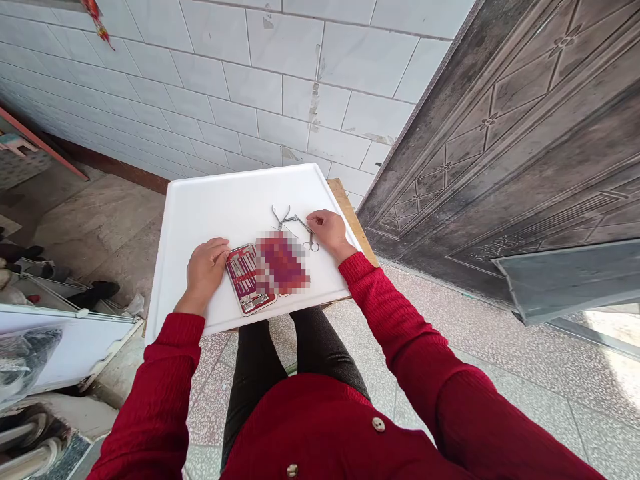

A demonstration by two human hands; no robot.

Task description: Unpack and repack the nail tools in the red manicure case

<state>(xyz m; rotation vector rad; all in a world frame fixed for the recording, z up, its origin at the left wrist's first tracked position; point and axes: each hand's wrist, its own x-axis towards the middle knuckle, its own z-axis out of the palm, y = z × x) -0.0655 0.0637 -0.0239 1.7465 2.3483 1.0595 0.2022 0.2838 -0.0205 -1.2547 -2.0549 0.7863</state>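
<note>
Beside the upper left corner of a red manicure set case point(244, 272) rests my left hand point(206, 268), its fingers loosely bent on the white tabletop point(210, 200) and nothing visible in them. The case holds several small metal tools in rows. To its right a red and purple part point(283, 263) is blurred out. My right hand point(327, 230) has its thumb and fingertips pressed together at the end of some slim metal tools; what they pinch is too small to tell. Close by lie small scissors point(313, 245) and a nipper-like metal tool point(281, 217).
A white tiled wall point(280, 53) rises behind the table. On the right stands a dark carved metal door point(465, 133). A wooden board point(350, 207) shows under the tabletop's right edge. Cluttered shelves point(55, 340) stand at the left.
</note>
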